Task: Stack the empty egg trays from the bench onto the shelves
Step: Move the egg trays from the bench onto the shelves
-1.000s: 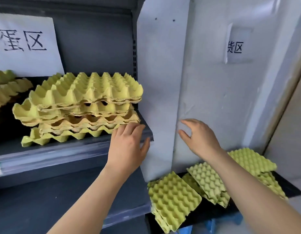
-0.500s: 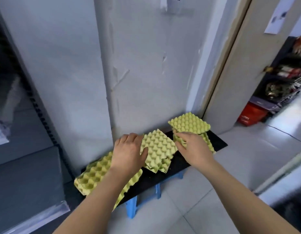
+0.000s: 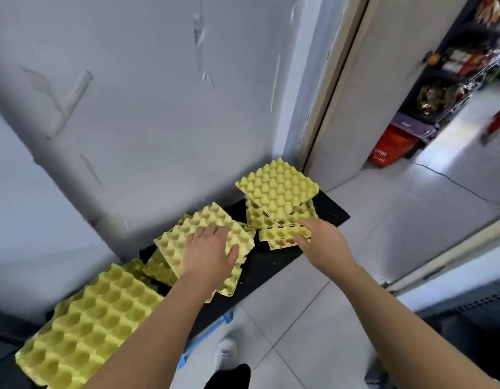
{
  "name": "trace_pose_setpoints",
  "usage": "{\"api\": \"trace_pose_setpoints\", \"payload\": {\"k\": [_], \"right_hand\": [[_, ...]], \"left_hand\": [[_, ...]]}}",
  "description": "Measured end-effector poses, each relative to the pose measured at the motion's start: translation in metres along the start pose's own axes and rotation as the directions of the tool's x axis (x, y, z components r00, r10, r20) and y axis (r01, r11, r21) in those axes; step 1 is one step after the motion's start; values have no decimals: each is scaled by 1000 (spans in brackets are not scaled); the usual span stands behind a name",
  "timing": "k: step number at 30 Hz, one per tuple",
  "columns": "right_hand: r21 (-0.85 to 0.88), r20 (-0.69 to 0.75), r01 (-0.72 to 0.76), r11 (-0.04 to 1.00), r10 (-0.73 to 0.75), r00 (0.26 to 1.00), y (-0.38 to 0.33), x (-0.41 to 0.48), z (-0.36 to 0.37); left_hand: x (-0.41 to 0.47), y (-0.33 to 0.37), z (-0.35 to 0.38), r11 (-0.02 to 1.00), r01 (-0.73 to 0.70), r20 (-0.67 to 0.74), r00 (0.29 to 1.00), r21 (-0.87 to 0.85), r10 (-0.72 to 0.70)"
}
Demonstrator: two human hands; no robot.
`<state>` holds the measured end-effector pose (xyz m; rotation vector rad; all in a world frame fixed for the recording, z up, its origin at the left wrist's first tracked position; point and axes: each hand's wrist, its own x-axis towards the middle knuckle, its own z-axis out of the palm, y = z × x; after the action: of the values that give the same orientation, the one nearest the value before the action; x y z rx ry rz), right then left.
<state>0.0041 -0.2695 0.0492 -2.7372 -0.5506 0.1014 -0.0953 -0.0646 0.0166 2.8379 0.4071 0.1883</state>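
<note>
Yellow-green empty egg trays lie in three piles on a low black bench (image 3: 271, 265) with blue legs. My left hand (image 3: 209, 254) rests flat on the top tray of the middle pile (image 3: 212, 220), fingers spread and thumb by its right edge. My right hand (image 3: 322, 240) reaches the front corner of the right pile (image 3: 277, 189) and pinches a lower tray (image 3: 279, 234) between index finger and thumb. The left pile (image 3: 83, 327) sits untouched near the bottom left. The shelves are out of view.
A white wall (image 3: 159, 108) stands right behind the bench, with a door frame (image 3: 327, 108) to its right. The tiled floor (image 3: 383, 248) opens to the right, where a red basket (image 3: 392, 147) stands under a goods rack (image 3: 454, 80). My shoe (image 3: 226, 352) is beside the bench.
My view swung from the shelf of stacked trays down to the bench. Both hands left the shelf and came down onto the middle and right tray piles.
</note>
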Motion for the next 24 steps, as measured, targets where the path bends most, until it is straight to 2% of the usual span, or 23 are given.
{"api": "trace_pose_setpoints", "payload": {"k": [8, 15, 20, 24], "right_hand": [[13, 44, -103, 995, 102, 994, 52, 135, 12], [40, 89, -152, 988, 148, 985, 109, 226, 24], [50, 171, -113, 992, 103, 980, 163, 295, 42], [46, 287, -48, 998, 33, 957, 208, 354, 66]], "left_hand": [[154, 21, 51, 999, -32, 120, 992, -17, 33], [241, 55, 107, 997, 43, 248, 968, -71, -24], [291, 79, 162, 975, 202, 344, 925, -89, -161], [322, 96, 204, 880, 450, 425, 834, -152, -353]]}}
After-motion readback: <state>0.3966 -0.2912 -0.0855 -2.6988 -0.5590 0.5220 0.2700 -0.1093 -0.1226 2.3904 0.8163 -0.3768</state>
